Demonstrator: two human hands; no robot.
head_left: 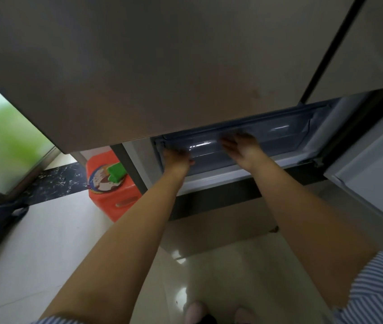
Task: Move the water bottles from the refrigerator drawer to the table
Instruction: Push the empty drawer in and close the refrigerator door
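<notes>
Reaching into the fridge, both hands meet the clear drawer point(244, 139): left hand point(177, 157) curls over its front edge, right hand point(239, 148) lies flat, fingers together. Bottles not visible inside.

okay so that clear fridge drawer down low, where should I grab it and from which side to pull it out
Likely the front lip of the drawer, from straight in front and slightly below, since the door overhangs it from above. The drawer is wide, so use two spread grips, about where the left hand and right hand are.
</notes>
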